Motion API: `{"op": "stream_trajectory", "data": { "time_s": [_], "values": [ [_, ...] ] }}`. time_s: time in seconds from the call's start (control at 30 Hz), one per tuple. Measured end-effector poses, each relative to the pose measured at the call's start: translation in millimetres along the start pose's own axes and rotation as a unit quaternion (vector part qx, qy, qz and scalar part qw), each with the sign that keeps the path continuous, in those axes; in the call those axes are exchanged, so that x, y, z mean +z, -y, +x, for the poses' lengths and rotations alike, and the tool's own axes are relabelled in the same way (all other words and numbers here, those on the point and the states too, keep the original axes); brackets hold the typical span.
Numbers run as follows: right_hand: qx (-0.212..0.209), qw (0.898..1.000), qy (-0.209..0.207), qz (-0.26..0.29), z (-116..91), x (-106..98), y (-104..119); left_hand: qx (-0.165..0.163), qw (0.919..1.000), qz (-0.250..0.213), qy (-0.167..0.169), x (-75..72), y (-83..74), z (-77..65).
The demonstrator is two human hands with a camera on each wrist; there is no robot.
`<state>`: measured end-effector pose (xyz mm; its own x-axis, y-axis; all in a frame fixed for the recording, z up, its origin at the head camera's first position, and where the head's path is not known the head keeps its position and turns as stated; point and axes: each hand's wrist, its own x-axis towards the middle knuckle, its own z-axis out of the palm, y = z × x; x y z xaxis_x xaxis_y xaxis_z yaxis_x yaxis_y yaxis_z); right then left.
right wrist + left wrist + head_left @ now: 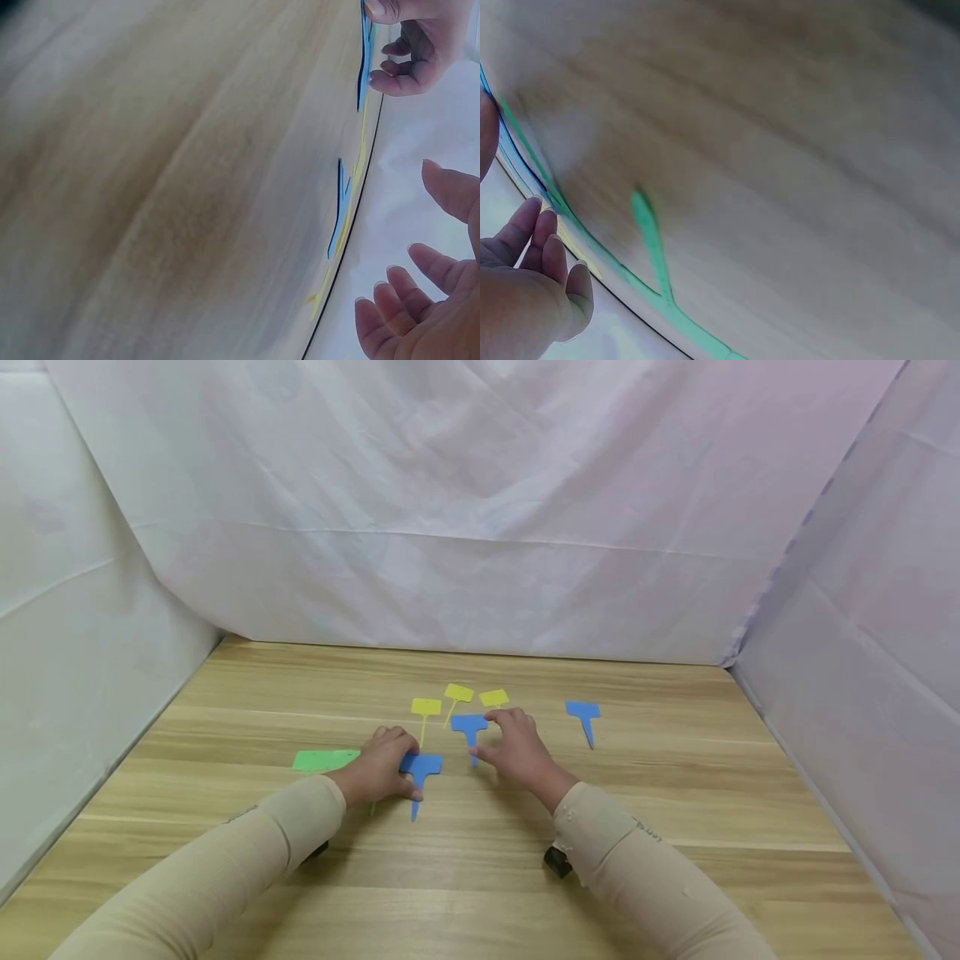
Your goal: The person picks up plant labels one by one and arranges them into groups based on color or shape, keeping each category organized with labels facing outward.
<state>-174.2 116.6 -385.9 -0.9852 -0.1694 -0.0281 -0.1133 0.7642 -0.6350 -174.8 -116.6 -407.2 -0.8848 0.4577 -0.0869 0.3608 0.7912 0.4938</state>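
Note:
My left hand (381, 767) pinches a blue T-shaped plant label (424, 765), fingertips at its wide head and thumb by its stem. Low over the wood, this label shows edge-on in the left wrist view. To the right, my right hand (420, 315) has its fingers spread and relaxed, with nothing between them. In the head view those fingers overlap the edge of a second blue plant label (468, 724). A green plant label (318, 760) lies partly hidden behind my left hand; its pointed stem (652, 244) shows in the left wrist view.
Behind the hands lie three small yellow plant labels (426, 706), the rightmost partly hidden by my right hand. Another blue plant label (583, 710) lies farther right on the wooden table (675, 827). White cloth (480, 568) hangs around the table's back and sides.

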Motion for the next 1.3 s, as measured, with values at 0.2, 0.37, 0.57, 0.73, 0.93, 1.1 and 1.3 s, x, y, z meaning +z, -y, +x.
{"op": "stream_trajectory", "data": {
  "time_s": [0.2,0.37,0.57,0.73,0.93,1.1,1.3],
  "values": [
    [0.004,1.000,0.002,0.004,1,-1,-1,0.003,1.0000,-0.002,-0.002,-1.3,1.2,-0.6],
    [0.003,1.000,0.005,0.005,2,-1,0,0.009,0.9999,0.006,-0.008,-1.6,3.2,-1.3],
    [0.012,1.000,0.013,0.006,6,-1,-2,0.016,0.9997,0.007,-0.017,-0.9,5.0,-2.3],
    [0.019,1.000,0.018,-0.008,12,-1,-7,0.020,0.9995,0.009,-0.021,0.6,6.9,-2.4],
    [0.029,0.999,0.029,-0.022,23,-1,-15,0.015,0.9995,0.004,-0.028,1.9,7.0,-3.5],
    [0.033,0.998,0.043,-0.025,29,-3,-19,0.023,0.9991,-0.002,-0.035,0.6,4.8,-6.4],
    [0.040,0.997,0.052,-0.028,34,-4,-21,0.031,0.9990,-0.005,-0.033,-1.3,1.5,-10.7]
  ]
}}
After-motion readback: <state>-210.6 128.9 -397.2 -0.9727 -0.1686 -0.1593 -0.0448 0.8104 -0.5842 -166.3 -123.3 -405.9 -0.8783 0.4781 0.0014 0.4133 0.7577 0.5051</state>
